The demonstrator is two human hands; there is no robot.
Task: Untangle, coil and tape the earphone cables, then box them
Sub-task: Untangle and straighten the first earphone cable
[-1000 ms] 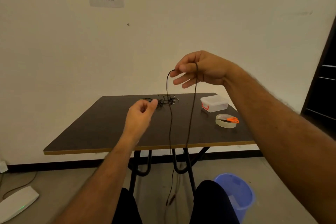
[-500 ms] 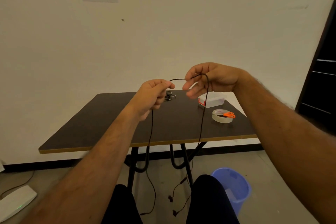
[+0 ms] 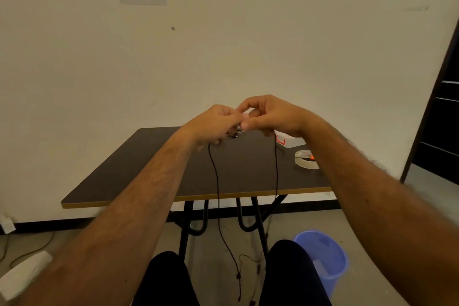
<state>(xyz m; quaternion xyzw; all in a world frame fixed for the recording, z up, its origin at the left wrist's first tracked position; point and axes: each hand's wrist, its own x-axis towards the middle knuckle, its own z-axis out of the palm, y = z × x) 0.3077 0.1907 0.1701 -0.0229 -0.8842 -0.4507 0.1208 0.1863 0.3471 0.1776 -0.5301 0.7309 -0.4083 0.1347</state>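
**Coiling under way, first loop being formed above the desk**

Both hands meet in mid-air over the near half of the desk (image 3: 149, 176). Left hand (image 3: 213, 123) curled, fingers closed round the earphone cable (image 3: 217, 181); one strand drops from beneath it. Right hand (image 3: 270, 113) pinches the same cable with thumb and forefinger, fingertips touching the left hand's; a second strand hangs from under it. Both strands fall past the desk edge to between the knees, earbud ends dangling near the floor.

Judgement: step in hand is the coil. The cable hangs free and looks untangled, so a loop is being gathered at the fingers. Next move likely calls for one hand to keep the loop pinched while the other draws up slack for another turn, keeping turns even.

More dark cable lies on the desk behind the hands, mostly hidden.

Containers: clear plastic box (image 3: 289, 141) with red latch, far right of desk, partly hidden by right wrist; contents cannot be told. Tape roll (image 3: 306, 160) near it, with orange-handled scissors (image 3: 306, 156) resting on it. Blue bin (image 3: 323, 256) on the floor by the right knee, a pale scrap inside.
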